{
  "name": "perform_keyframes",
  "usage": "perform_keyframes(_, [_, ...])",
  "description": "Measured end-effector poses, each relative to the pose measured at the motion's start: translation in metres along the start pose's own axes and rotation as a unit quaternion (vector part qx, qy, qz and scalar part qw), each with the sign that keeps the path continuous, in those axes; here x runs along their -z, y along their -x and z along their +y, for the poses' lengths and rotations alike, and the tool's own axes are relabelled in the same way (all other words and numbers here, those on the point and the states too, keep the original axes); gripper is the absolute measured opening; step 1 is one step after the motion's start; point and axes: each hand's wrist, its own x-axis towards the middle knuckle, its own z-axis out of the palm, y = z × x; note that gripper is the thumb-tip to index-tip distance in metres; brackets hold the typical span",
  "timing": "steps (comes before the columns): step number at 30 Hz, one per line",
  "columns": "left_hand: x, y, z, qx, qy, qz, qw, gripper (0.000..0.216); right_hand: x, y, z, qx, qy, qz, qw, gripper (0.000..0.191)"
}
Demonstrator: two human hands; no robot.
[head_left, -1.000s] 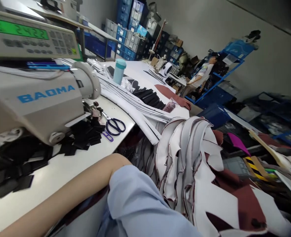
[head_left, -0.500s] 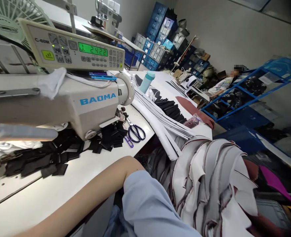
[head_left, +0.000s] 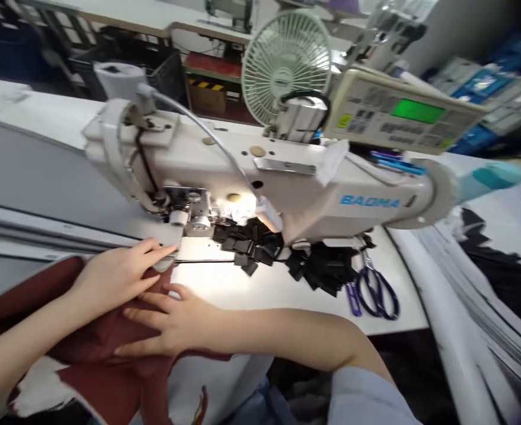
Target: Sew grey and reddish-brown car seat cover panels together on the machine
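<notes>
Both my hands rest on a dark red piece of material (head_left: 105,378) at the front left of the white sewing table (head_left: 260,289). My left hand (head_left: 118,274) lies flat on it with fingers stretched toward the presser foot (head_left: 178,221) of the white BAOMA sewing machine (head_left: 260,171). My right hand (head_left: 171,321) lies flat beside it, fingers spread and pointing left over the same piece. Neither hand grips anything.
A heap of small black cut pieces (head_left: 287,254) lies under the machine arm. Purple-handled scissors (head_left: 375,292) sit to the right. A control panel with a green display (head_left: 402,115) and a small fan (head_left: 284,68) stand behind. White strips (head_left: 464,330) hang at right.
The view has swung left from the pile of white and red pieces to the sewing machine's needle area. Both hands have come into sight, laid on the red material.
</notes>
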Motion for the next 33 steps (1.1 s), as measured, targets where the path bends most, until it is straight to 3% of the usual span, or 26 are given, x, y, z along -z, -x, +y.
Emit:
perform_keyframes(3, [0.003,-0.005,0.002,-0.002,-0.038,-0.024,0.999,0.055,-0.02,-0.007,-0.006,-0.012,-0.055,0.023,0.998,0.041])
perform_keyframes(9, [0.016,-0.008,-0.012,-0.081,0.008,-0.044,0.996,0.06,-0.01,-0.006,-0.004,-0.026,-0.138,-0.005,0.99,0.037])
perform_keyframes(16, [0.023,-0.014,0.003,-0.02,-0.005,-0.058,0.998,0.054,-0.017,-0.011,0.004,-0.041,-0.166,-0.032,0.985,0.038])
perform_keyframes(24, [0.008,-0.029,0.003,0.017,-0.012,0.013,1.0,0.053,-0.055,-0.022,0.007,-0.078,-0.14,0.074,0.984,0.036])
perform_keyframes(33, [-0.006,-0.019,-0.003,-0.029,-0.046,0.074,0.996,0.051,-0.07,-0.02,0.001,-0.082,-0.103,0.124,0.983,0.036])
